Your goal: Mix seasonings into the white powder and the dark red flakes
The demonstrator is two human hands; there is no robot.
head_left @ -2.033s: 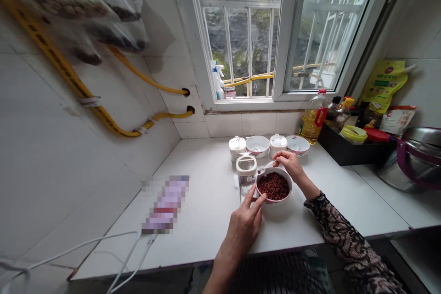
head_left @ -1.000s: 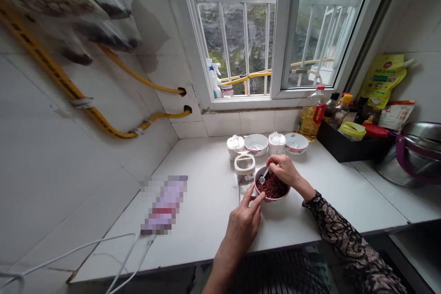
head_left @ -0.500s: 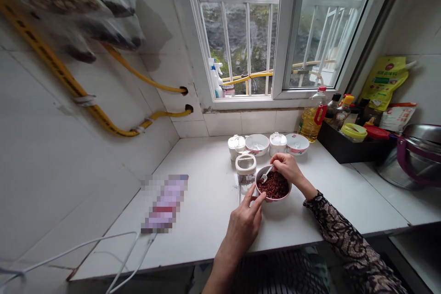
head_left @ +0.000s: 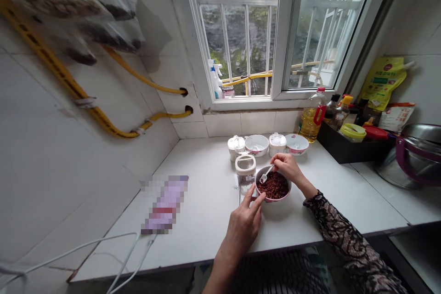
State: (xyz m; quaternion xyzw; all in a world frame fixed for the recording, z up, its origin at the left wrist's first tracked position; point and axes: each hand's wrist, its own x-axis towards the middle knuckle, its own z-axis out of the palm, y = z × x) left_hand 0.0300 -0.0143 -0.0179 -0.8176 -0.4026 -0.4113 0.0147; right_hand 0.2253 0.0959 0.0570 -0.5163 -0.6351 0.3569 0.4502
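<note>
**Both hands at the bowl (head_left: 274,186), open tabletop on either side**

You have open tabletop (head_left: 210,211) to the left of the pink-rimmed bowl, out to a blurred packet (head_left: 165,204), and more to the right, beneath your lace sleeve (head_left: 339,227). The front edge of the tabletop runs just below your hands. The tight spot is at the bowl's back left, where a clear jar with a white lid (head_left: 245,171) stands just beside it.

Your left hand (head_left: 242,229) is partly open, its fingers (head_left: 257,198) spread slightly and resting on the bowl's near rim. Your right hand (head_left: 288,167) is closed in a pinch on a small white spoon (head_left: 266,173), whose scoop sits just above the reddish-brown grains (head_left: 274,186) filling the bowl.

Along the tiled wall behind stand two small lidded jars (head_left: 236,148) and two white bowls (head_left: 257,145). Further right are a bottle of cooking oil (head_left: 312,121), a black tray (head_left: 351,152) of condiments and a steel pot (head_left: 416,156). A window (head_left: 241,32) sits above them.
</note>
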